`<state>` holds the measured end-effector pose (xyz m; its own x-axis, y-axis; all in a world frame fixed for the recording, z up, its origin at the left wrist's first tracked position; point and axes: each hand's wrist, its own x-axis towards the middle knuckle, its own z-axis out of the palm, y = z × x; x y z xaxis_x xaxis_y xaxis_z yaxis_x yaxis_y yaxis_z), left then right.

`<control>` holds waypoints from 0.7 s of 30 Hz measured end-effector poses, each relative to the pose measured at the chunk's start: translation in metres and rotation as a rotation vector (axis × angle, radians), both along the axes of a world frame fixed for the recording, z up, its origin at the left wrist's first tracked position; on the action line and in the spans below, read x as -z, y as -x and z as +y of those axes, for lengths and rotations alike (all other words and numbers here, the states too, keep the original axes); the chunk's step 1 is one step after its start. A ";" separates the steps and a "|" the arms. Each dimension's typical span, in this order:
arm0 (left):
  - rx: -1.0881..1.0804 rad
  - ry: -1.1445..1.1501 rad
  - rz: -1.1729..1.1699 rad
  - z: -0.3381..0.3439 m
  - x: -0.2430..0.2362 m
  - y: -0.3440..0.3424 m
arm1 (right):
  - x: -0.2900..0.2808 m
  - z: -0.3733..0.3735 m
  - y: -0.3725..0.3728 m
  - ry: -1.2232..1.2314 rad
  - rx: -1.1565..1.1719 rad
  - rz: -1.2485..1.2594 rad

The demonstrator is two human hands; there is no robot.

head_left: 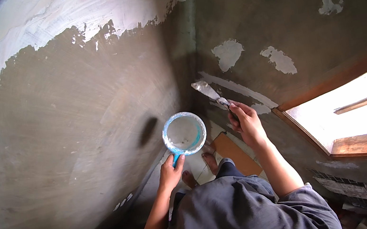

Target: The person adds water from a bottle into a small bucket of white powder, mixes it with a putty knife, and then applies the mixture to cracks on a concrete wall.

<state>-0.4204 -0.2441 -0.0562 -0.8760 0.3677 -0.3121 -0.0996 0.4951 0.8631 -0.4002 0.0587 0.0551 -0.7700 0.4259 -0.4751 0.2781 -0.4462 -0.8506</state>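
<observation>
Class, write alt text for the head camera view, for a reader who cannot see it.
Seen from above, a person's right hand presses a putty knife with white filler against a grey wall near a corner, while the left hand holds a blue scoop by its handle. White patches dot the wall beside a bright window.

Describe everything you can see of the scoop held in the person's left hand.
The scoop is a round blue plastic dipper with a short blue handle. Its rim is smeared with white putty, and grey-white putty coats its inside. It is held roughly level with its open mouth facing up at the camera, in front of the corner where two grey walls meet. Only the left hand touches it, gripping the handle from below. It hangs above the person's bare feet.
</observation>
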 end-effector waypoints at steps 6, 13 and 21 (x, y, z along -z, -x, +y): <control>-0.116 -0.057 0.039 -0.026 0.025 -0.022 | 0.034 0.000 0.091 0.074 0.145 0.048; -0.259 -0.027 -0.029 -0.050 0.033 -0.044 | 0.052 0.015 0.173 0.147 0.200 0.072; -0.292 -0.046 0.024 -0.062 0.031 -0.049 | 0.025 0.023 0.246 0.352 0.479 0.048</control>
